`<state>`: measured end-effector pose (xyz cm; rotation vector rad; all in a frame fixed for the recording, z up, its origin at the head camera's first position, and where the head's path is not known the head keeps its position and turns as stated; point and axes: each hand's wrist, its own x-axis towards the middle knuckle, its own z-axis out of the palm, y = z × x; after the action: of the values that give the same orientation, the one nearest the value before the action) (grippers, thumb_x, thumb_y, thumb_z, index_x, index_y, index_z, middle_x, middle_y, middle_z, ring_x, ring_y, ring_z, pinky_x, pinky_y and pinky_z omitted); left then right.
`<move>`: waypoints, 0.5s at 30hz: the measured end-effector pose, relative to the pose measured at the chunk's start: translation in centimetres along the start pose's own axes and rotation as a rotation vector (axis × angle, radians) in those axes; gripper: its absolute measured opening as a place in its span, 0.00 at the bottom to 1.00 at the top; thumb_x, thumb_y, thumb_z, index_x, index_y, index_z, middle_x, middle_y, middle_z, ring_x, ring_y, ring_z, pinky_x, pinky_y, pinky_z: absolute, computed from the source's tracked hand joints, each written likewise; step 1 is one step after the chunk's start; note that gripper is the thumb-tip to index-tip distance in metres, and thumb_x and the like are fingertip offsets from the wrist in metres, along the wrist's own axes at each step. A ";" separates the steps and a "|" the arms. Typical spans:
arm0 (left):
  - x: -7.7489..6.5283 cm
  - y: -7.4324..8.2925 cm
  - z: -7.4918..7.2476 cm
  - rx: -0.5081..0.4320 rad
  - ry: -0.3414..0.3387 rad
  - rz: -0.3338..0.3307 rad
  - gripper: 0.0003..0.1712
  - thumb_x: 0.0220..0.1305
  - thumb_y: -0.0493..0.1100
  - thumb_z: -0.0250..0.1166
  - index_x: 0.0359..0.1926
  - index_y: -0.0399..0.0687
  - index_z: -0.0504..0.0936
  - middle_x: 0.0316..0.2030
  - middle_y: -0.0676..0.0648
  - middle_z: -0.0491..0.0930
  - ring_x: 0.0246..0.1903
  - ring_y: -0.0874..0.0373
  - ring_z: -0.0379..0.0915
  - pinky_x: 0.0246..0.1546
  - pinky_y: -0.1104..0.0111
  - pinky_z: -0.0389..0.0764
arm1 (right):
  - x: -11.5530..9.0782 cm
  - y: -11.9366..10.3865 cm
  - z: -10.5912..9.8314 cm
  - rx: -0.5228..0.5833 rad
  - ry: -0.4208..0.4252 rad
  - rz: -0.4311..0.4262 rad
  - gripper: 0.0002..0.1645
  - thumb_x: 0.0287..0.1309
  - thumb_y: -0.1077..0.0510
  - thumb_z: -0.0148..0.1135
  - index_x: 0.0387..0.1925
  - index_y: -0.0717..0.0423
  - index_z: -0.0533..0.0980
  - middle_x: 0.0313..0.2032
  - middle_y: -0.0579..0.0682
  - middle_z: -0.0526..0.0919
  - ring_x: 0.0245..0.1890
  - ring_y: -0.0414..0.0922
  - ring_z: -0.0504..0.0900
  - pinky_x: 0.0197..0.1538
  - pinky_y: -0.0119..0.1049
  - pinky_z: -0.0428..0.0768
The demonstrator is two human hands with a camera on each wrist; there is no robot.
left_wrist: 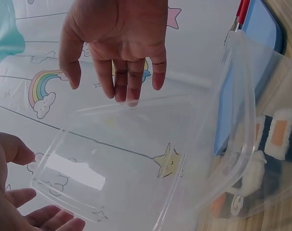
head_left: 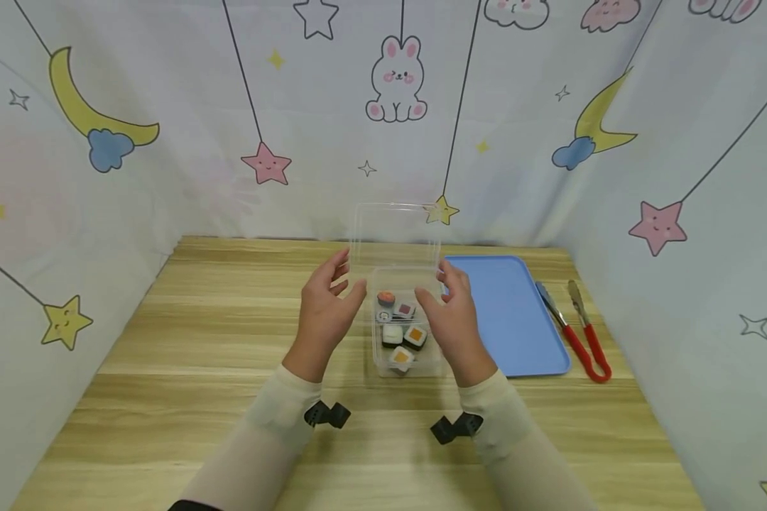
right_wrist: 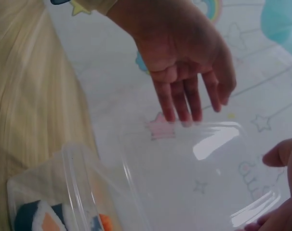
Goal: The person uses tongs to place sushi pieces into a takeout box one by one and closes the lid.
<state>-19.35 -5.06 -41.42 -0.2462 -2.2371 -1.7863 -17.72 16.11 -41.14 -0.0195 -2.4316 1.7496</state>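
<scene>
A clear plastic box (head_left: 434,365) stands on the table and holds several toy sushi pieces (head_left: 415,336), some topped orange. Its clear lid (head_left: 393,238) stands raised at the back of the box; whether a hinge joins them I cannot tell. On the lid's left side is my left hand (head_left: 324,312), palm inward with its fingers extended. Mirroring it on the right is my right hand (head_left: 457,319), also with extended fingers. The right wrist view shows the left hand's fingertips at the lid's rim (right_wrist: 223,124). In the left wrist view, the right hand's fingertips meet the opposite rim.
Right of the box lies a blue tray (head_left: 511,319), partly behind my right hand. Tongs with red handles (head_left: 594,362) rest beside the tray's right edge. A patterned white curtain (head_left: 332,92) encloses the wooden table (head_left: 198,341) at the back and both sides.
</scene>
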 end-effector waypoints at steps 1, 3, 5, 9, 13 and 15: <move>0.0 0.0 0.0 -0.004 0.000 0.009 0.35 0.69 0.39 0.67 0.75 0.49 0.71 0.67 0.43 0.73 0.67 0.48 0.70 0.67 0.56 0.77 | 0.0 0.0 0.0 0.001 0.005 -0.008 0.46 0.71 0.49 0.63 0.82 0.51 0.54 0.76 0.51 0.59 0.75 0.49 0.62 0.74 0.56 0.65; 0.0 0.1 0.1 -0.008 0.000 0.022 0.35 0.68 0.39 0.67 0.75 0.50 0.70 0.67 0.44 0.73 0.68 0.48 0.70 0.67 0.56 0.77 | 0.1 0.1 -0.1 0.010 0.016 -0.018 0.45 0.71 0.49 0.63 0.82 0.51 0.55 0.76 0.50 0.59 0.75 0.48 0.61 0.74 0.55 0.64; 0.0 0.1 0.2 -0.010 0.003 0.035 0.36 0.68 0.39 0.68 0.76 0.50 0.70 0.67 0.44 0.73 0.68 0.49 0.70 0.68 0.57 0.76 | 0.1 0.1 -0.2 0.024 0.023 -0.029 0.45 0.71 0.50 0.63 0.82 0.52 0.55 0.76 0.50 0.59 0.76 0.48 0.61 0.75 0.56 0.63; 0.1 0.1 0.3 -0.013 0.001 0.045 0.37 0.68 0.39 0.68 0.77 0.50 0.69 0.65 0.43 0.73 0.68 0.50 0.70 0.68 0.58 0.75 | 0.1 0.1 -0.3 0.051 0.029 -0.054 0.45 0.72 0.52 0.63 0.82 0.53 0.54 0.76 0.52 0.58 0.77 0.47 0.61 0.75 0.57 0.61; 0.1 0.2 0.4 0.001 -0.007 0.053 0.38 0.68 0.39 0.68 0.77 0.50 0.68 0.64 0.43 0.73 0.69 0.50 0.70 0.69 0.58 0.75 | 0.1 0.1 -0.4 0.058 0.029 -0.061 0.45 0.72 0.52 0.62 0.82 0.54 0.53 0.76 0.52 0.58 0.77 0.46 0.60 0.75 0.56 0.61; 0.1 0.1 0.4 0.011 -0.008 0.059 0.39 0.68 0.39 0.69 0.77 0.50 0.68 0.64 0.43 0.73 0.68 0.50 0.70 0.69 0.58 0.74 | 0.1 0.2 -0.4 0.058 0.034 -0.063 0.46 0.72 0.52 0.62 0.82 0.54 0.53 0.75 0.52 0.58 0.77 0.46 0.60 0.75 0.55 0.61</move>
<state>-19.41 -4.63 -41.35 -0.3143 -2.2209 -1.7450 -17.76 16.56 -41.16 0.0333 -2.3302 1.7773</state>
